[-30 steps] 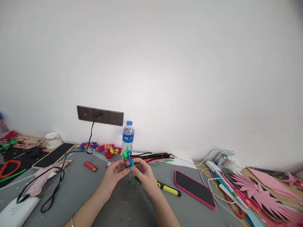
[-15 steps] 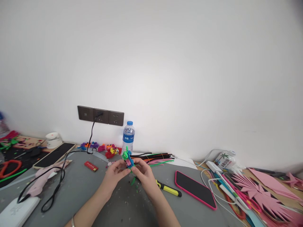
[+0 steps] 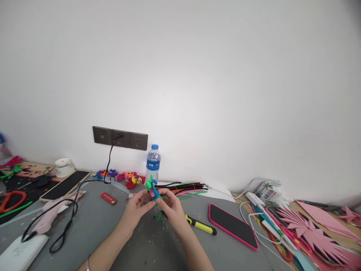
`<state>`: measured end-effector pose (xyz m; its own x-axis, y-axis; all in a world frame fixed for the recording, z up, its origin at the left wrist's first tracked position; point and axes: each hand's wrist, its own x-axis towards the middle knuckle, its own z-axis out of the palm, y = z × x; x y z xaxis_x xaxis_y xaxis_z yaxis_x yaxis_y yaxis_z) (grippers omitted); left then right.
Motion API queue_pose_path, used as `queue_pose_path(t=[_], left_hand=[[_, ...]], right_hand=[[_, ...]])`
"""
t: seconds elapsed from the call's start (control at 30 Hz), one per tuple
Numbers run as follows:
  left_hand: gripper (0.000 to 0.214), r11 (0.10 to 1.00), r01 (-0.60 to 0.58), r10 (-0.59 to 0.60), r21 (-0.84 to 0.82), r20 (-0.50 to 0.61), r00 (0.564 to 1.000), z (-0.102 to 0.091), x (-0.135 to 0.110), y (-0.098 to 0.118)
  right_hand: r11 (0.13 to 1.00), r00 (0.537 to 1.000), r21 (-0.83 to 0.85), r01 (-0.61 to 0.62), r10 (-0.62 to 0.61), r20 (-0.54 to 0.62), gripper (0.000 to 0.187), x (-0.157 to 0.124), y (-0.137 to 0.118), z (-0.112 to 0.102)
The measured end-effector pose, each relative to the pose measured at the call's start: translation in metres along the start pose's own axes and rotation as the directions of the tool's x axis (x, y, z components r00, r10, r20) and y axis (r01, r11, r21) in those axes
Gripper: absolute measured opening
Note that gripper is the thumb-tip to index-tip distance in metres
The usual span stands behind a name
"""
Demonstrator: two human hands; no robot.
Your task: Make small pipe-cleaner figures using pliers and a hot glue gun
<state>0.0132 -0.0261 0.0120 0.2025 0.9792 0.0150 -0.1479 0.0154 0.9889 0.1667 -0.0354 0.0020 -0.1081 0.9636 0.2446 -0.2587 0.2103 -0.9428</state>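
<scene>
Both hands pinch a small pipe-cleaner figure (image 3: 153, 187) in green, blue and pink, raised over the grey mat. My left hand (image 3: 138, 207) grips its left side, thumb toward the middle. On the other side, my right hand (image 3: 170, 205) closes thumb and fingers on it. The figure's lower part is partly hidden by the thumbs. Green scraps (image 3: 159, 215) lie on the mat just below. Beside my right wrist, a yellow-and-black utility knife (image 3: 201, 226) is partly covered by that hand.
Behind the hands stand a water bottle (image 3: 153, 162) and a bundle of pipe cleaners (image 3: 191, 187). A pink-cased phone (image 3: 232, 226) lies right. Left are a pink glue gun (image 3: 52, 214), its black cord, a red packet (image 3: 108, 198) and a white power bank (image 3: 24, 252).
The figure has turned slightly between my fingers, so more of its blue part shows at the top. Both hands stay in nearly the same place.
</scene>
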Motion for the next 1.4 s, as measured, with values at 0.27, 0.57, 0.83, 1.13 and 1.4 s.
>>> queue_pose_path(t=[0.27, 0.57, 0.83, 1.13, 1.4], left_hand=[[0.047, 1.0, -0.011, 0.01, -0.017, -0.014, 1.0, 0.001, 0.0, -0.001], [0.043, 1.0, -0.009, 0.01, 0.012, -0.028, 1.0, 0.0, 0.0, 0.0], [0.048, 0.999, -0.031, 0.03, -0.031, -0.031, 0.999, 0.003, 0.001, -0.003], [0.045, 0.999, -0.026, 0.025, -0.023, -0.026, 0.999, 0.001, 0.001, -0.002], [0.046, 1.0, 0.009, -0.011, -0.016, -0.122, 0.992, 0.001, -0.002, 0.001]], right_hand=[[1.0, 1.0, 0.016, -0.009, 0.009, 0.002, 0.032, 0.0, 0.001, 0.0], [1.0, 1.0, 0.008, 0.0, 0.0, 0.014, 0.031, -0.001, -0.004, 0.002], [1.0, 1.0, -0.012, -0.001, 0.001, 0.015, 0.031, -0.001, -0.004, 0.002], [1.0, 1.0, -0.01, 0.001, -0.001, -0.007, 0.032, -0.001, -0.009, 0.006], [0.991, 0.994, 0.089, -0.099, 0.103, -0.047, 0.028, -0.001, 0.001, 0.001]])
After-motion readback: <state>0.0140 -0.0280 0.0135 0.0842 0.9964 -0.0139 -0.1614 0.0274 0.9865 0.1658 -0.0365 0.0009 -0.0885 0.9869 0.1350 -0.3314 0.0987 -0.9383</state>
